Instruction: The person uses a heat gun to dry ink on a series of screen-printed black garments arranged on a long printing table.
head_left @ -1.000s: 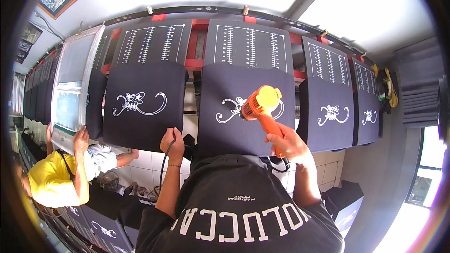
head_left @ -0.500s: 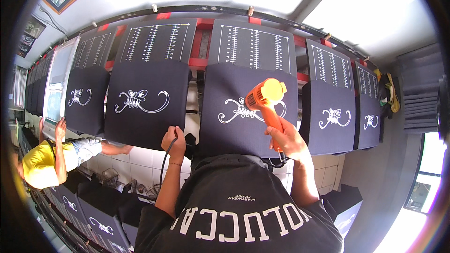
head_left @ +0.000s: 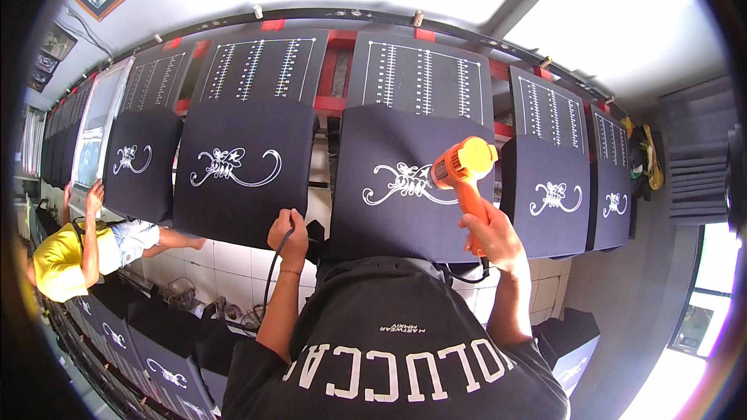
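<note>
Co-worker in yellow [head_left: 62, 263]: far to the left of the left hand, both arms reaching to a pale screen frame [head_left: 95, 136] that stands tilted among the boards.
Leftmost printed cloth [head_left: 144, 194]: just right of the screen frame, well to the left of the left hand, dark, with a white curling design.
Second printed cloth [head_left: 241, 214]: directly left of and above the left hand, spread over a board, same white design; the hand is at its lower right corner.
Left hand [head_left: 289, 235]: fingers curled closed around a black cord [head_left: 271, 276], which hangs from the fist down beside the forearm.
Middle printed cloth [head_left: 389, 229]: between the two hands, reaching above both, smooth on its board, white design near its centre.
Heat gun [head_left: 471, 159]: orange, just above the right hand, slotted end facing left toward the right part of the white design; its gap from the cloth cannot be judged.
Right hand [head_left: 496, 239]: fingers wrapped around the gun's handle, a black cable loop [head_left: 471, 278] below it.
Fourth printed cloth [head_left: 548, 225]: right of the right hand, same design.
Last printed cloth [head_left: 612, 224]: farther right of that hand.
Grey curtain [head_left: 696, 148]: far to its right, on the wall.
</note>
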{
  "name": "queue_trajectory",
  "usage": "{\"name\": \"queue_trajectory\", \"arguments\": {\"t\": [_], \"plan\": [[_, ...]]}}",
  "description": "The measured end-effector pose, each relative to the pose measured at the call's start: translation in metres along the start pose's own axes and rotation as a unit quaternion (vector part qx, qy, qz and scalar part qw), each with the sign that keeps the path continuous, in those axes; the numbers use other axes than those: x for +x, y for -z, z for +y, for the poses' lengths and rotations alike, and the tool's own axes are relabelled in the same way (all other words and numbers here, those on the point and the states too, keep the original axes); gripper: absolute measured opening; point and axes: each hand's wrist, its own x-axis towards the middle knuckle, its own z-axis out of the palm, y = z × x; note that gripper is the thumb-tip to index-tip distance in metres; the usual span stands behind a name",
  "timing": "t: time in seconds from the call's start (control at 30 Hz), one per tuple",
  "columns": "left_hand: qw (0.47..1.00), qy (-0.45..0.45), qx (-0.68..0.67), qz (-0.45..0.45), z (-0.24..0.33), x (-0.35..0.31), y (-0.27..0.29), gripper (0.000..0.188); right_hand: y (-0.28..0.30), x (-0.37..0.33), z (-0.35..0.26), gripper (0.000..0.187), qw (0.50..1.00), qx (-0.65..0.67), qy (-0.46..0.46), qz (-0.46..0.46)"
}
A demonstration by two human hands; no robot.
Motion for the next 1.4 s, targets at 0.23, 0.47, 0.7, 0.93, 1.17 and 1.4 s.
{"name": "queue_trajectory", "arguments": {"t": [0.23,0.47,0.7,0.93,1.17,1.4], "plan": [[1.0,0.002,0.017,-0.001,-0.003,-0.002,-0.002,0.024,0.008,-0.006,-0.003,0.03,1.0,0.013,-0.006,-0.005],[1.0,0.004,0.008,0.004,-0.001,-0.001,0.0,0.024,0.002,0.011,0.006,0.031,0.999,0.012,0.028,0.022],[1.0,0.005,0.008,0.004,-0.001,-0.001,-0.001,0.024,-0.002,0.02,0.0,0.027,0.998,0.012,0.043,0.048],[1.0,0.002,0.007,0.007,-0.001,-0.001,-0.001,0.025,-0.007,0.022,-0.001,0.026,0.998,0.016,0.052,0.041],[0.999,-0.017,0.02,0.034,-0.004,-0.001,-0.002,0.024,-0.005,0.015,0.001,0.025,0.998,0.048,0.033,-0.034],[0.999,-0.016,0.014,0.03,-0.001,0.0,0.0,0.022,-0.01,0.012,-0.006,0.025,0.998,0.04,0.023,-0.035]]}}
